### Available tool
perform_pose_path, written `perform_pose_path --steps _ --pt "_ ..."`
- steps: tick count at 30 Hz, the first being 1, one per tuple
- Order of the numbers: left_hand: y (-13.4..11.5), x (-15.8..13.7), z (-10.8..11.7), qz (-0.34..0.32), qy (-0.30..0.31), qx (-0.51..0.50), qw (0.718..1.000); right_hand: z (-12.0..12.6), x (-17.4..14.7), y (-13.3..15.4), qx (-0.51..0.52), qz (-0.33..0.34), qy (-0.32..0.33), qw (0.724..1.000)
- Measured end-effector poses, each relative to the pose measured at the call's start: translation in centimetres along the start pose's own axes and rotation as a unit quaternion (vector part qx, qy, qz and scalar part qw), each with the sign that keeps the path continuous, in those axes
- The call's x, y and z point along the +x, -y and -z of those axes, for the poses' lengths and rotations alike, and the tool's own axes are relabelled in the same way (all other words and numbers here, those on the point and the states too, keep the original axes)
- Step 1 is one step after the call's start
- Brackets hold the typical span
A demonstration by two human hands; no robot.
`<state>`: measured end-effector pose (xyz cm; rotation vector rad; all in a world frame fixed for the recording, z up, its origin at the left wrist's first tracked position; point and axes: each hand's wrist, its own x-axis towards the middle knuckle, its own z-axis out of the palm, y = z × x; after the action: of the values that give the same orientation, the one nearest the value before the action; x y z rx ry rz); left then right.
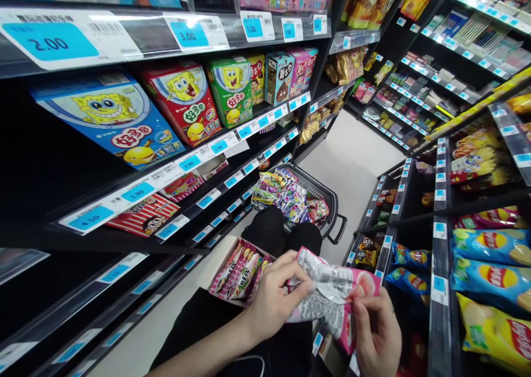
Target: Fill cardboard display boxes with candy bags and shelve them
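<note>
Crinkled silver packet (324, 312), pink-edged, dark small print, pink fruit picture, left grip (271, 294) pinched together on one side, right grip (379, 330) clamped on the other

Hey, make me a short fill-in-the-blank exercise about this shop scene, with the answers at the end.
1. The left hand and right hand both hold one ____ and silver packet.
2. Between the blue box and the green box, the cartoon box is mostly ____.
3. The largest price tag, at upper left, reads ____.
4. The basket beyond the knees is ____.

Missing words: pink, red, 2.00, black.
</note>
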<state>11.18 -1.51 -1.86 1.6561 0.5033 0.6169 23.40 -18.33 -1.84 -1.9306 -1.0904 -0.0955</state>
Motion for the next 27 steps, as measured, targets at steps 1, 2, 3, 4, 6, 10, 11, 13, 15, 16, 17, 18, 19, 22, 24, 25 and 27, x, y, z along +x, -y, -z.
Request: perform_pose_path --steps 1,2,3,4,6,10,11,13,15,16,17,18,19,22,24,25,27 --pt "0.1 -0.1 -0.1 0.007 0.01 -0.012 1.0 0.1 0.1 0.0 -0.004 0.022 -0.001 1.0" --pt "0.2 -0.1 -0.2 0.013 0.02 -0.027 0.999 0.1 0.2 0.0 -0.007 0.038 -0.003 0.999" --pt "0.3 -0.2 -0.3 0.018 0.03 -0.042 0.999 0.1 0.3 0.0 -0.006 0.047 -0.007 0.999" --pt "0.4 -0.3 -0.4 0.021 0.035 -0.055 0.998 0.1 0.3 0.0 -0.004 0.049 -0.011 0.999" --pt "0.4 -0.4 -0.4 0.025 0.033 -0.065 0.997 0.1 0.5 0.1 0.003 0.045 -0.014 0.999" --pt "-0.3 -0.3 -0.1 0.031 0.02 -0.037 0.999 0.1 0.9 0.5 -0.001 0.052 0.022 0.998" --pt "-0.6 -0.3 0.0 0.039 0.018 -0.033 0.999 0.1 1.0 0.7 -0.006 0.051 0.028 0.998" --pt "-1.1 -0.1 0.1 0.059 0.011 -0.033 0.998 0.0 1.2 1.2 -0.013 0.035 0.03 0.999" --pt "-1.3 0.1 0.3 0.079 0.005 -0.042 0.996 0.0 1.4 1.7 -0.003 0.007 0.033 0.999" --pt "-1.2 0.3 0.4 0.087 0.008 -0.053 0.995 0.1 1.6 1.9 0.011 -0.014 0.039 0.999" --pt "-1.0 0.5 0.6 0.096 0.017 -0.071 0.993 0.1 1.8 2.0 0.029 -0.039 0.046 0.998" --pt "-0.8 0.6 0.8 0.105 0.032 -0.099 0.989 0.2 1.9 2.1 0.052 -0.068 0.052 0.995" --pt "-0.5 0.8 1.0 0.118 0.049 -0.134 0.983 0.3 2.1 2.1 0.076 -0.097 0.055 0.991" --pt "0.3 1.0 1.6 0.161 0.075 -0.256 0.95 0.4 2.2 1.8 0.15 -0.174 0.038 0.973" --pt "0.7 1.0 1.8 0.182 0.068 -0.295 0.936 0.4 1.9 1.4 0.189 -0.211 0.022 0.959" --pt "0.8 0.9 1.9 0.187 0.065 -0.299 0.933 0.4 1.8 1.2 0.212 -0.23 0.017 0.95" --pt "0.9 0.7 1.7 0.189 0.054 -0.296 0.935 0.1 1.4 0.9 0.271 -0.27 0.012 0.924"
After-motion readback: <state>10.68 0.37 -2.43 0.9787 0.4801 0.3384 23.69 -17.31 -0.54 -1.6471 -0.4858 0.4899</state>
